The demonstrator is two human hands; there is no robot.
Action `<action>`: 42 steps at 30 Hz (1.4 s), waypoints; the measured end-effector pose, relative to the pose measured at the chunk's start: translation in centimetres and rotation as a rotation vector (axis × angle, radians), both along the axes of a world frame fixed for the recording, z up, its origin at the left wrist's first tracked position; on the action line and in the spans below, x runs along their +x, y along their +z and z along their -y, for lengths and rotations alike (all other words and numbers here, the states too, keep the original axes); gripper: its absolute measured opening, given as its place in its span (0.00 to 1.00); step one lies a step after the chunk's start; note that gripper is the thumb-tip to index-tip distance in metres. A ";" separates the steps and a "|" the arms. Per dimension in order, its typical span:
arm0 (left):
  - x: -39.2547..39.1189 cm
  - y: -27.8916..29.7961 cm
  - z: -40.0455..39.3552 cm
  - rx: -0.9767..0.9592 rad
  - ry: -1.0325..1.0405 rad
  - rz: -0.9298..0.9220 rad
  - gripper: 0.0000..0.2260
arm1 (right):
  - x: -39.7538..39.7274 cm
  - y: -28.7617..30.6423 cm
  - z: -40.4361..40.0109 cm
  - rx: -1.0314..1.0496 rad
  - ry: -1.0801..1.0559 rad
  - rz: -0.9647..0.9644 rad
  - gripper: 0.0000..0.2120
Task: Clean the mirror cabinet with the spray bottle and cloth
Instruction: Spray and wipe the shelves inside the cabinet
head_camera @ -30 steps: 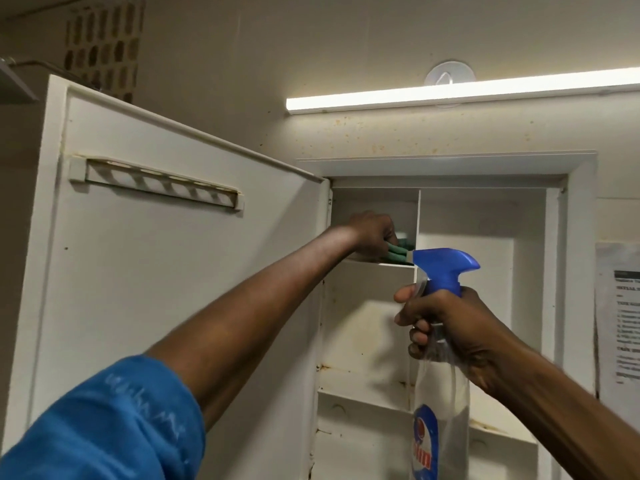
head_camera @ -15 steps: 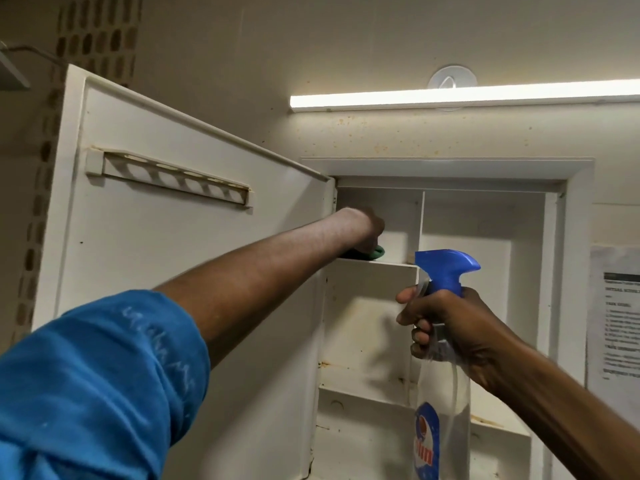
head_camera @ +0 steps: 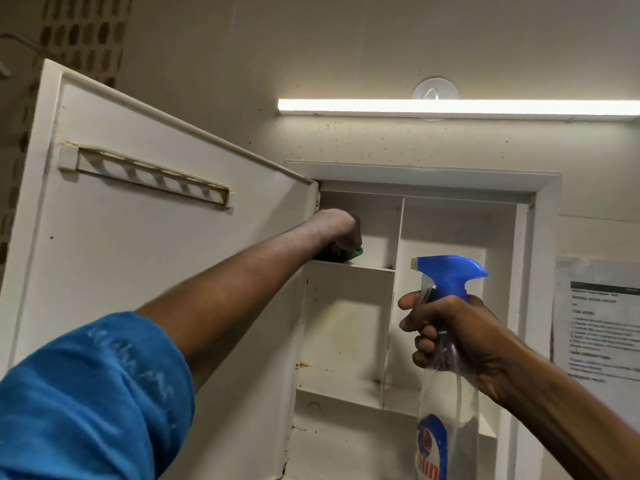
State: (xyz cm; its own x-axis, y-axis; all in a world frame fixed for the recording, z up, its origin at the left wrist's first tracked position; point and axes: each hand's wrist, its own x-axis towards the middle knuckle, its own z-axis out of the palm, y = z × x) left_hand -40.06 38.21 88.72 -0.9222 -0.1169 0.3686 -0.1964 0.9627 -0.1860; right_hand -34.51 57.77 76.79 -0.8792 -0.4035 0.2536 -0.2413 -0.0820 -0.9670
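Note:
The white mirror cabinet hangs on the wall with its door swung open to the left. My left hand reaches into the top left compartment and holds a green cloth down on the upper shelf; most of the cloth is hidden under the hand. My right hand grips the neck of a clear spray bottle with a blue trigger head, held upright in front of the cabinet's middle divider, nozzle pointing left.
A lit tube lamp runs along the wall above the cabinet. A printed paper sheet is stuck to the wall at the right. The lower shelves show rust stains. A slotted rail is fixed to the door's inner side.
My left hand has slid the green cloth leftward along the upper shelf, deeper into the corner by the hinge. The spray bottle in my right hand has stayed about where it was.

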 end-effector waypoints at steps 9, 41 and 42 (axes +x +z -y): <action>-1.2 -0.7 -3.5 0.108 -0.156 -0.131 0.07 | -0.2 -0.4 -1.6 -0.032 0.032 0.029 0.09; 1.2 -3.0 -2.0 0.521 -0.476 -0.148 0.13 | 0.7 -0.5 -0.6 -0.072 0.095 0.063 0.11; 1.5 -3.0 -1.9 0.532 -0.479 -0.135 0.12 | 0.7 -0.6 -0.4 -0.071 0.090 0.066 0.11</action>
State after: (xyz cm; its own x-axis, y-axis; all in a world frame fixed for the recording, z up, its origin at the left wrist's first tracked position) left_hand -38.53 40.08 85.73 -0.8677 0.0933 0.4883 0.2811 0.9022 0.3272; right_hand -33.84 58.14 76.23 -0.8560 -0.4645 0.2270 -0.1657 -0.1696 -0.9715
